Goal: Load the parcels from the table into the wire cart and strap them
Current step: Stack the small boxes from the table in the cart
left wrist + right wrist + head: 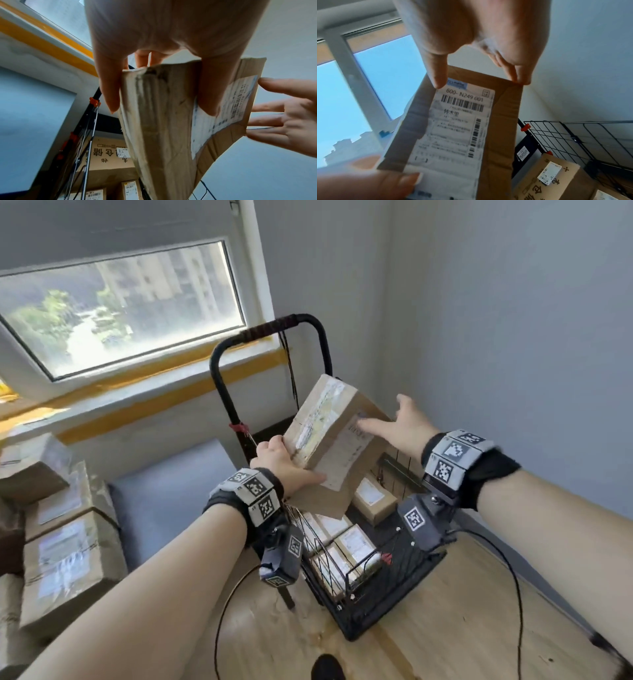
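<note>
Far left, head view: stack of brown cardboard parcels w/ white labels (65,559), piled on what I take for the desk; its surface is hidden under them.

My left hand (281,463): grips near end of a flat brown cardboard parcel w/ white shipping label (332,433), thumb on the labelled face, fingers (109,92) curled round the taped edge. Parcel is tilted, held in the air above the cart, touching nothing else.

Black wire cart w/ tall looped handle (373,618): stands on the pale wood floor (462,628) beneath the held parcel, near the room corner. Inside: several small brown boxes w/ white labels (356,546), lying flat on the cart bottom.

My right hand (400,426): spread wide, fingers straight, holding nothing. Fingertips (522,79) meet the far corner of the held parcel; thumb tip lies on top of the label.

Black cables (517,594): trail from both wrist units over the floor.
</note>
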Motion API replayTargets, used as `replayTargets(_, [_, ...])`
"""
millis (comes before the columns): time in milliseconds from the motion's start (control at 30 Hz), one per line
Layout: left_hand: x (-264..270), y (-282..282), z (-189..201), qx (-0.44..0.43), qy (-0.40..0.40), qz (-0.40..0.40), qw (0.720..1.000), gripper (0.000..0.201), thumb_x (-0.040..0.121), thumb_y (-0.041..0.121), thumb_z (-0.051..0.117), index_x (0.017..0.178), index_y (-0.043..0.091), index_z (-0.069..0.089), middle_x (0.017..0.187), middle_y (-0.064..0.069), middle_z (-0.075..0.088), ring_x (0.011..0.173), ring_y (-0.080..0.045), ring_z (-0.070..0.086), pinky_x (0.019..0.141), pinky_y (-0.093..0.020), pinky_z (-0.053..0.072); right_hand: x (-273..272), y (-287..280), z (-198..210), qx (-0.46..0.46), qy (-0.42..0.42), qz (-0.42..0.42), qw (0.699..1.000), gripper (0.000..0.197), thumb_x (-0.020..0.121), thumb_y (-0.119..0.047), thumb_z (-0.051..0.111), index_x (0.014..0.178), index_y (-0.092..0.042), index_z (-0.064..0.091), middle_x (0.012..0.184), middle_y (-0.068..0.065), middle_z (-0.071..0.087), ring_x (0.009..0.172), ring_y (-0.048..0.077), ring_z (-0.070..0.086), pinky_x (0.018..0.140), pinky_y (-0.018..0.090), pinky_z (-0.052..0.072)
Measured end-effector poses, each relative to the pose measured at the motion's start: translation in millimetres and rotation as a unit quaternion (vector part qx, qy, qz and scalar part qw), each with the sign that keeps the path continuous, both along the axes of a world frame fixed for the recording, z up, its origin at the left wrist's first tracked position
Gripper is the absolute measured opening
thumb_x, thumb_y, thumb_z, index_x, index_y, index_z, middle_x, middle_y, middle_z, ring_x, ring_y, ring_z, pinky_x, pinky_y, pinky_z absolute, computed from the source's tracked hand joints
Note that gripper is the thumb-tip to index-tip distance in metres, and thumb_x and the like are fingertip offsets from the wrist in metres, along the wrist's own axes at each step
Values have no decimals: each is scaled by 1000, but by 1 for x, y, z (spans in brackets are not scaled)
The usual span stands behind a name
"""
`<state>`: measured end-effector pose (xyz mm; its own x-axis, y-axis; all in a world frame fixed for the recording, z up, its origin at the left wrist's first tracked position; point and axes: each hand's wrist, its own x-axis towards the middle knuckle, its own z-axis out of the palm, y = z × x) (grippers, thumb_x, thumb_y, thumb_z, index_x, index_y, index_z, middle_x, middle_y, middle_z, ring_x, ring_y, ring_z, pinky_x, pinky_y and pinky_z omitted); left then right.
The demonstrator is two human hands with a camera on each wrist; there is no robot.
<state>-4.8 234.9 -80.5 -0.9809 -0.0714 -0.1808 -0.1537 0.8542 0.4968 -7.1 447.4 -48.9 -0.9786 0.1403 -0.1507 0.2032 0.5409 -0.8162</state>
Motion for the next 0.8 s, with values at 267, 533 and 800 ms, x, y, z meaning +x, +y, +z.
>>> replayTargets(267, [-133,31,-47,191,-119,11,974,72,64,48,81,122,16,53,114,-1,61,98,-17,59,73,-29,53,-131,21,-38,-189,-112,-12,975,54,81,-32,73,126,-19,46,126,4,59,113,27,59,98,53,46])
replayTargets(533, [-211,63,-93,251,-216,38,943,61,85,40,65,136,18,42,130,-3,57,119,-24,54,96,-42,48,-224,25,-83,-128,-211,6,969,128,37,-63,85,145,-26,26,147,8,39,128,32,47,95,53,48])
replayTargets(800, [-257,97,-151,305,-280,183,892,64,85,52,58,131,9,48,127,-10,55,117,-29,54,90,-38,50,-310,48,-164,-132,-320,6,938,89,79,-69,51,147,-18,22,136,12,43,126,44,43,86,51,50])
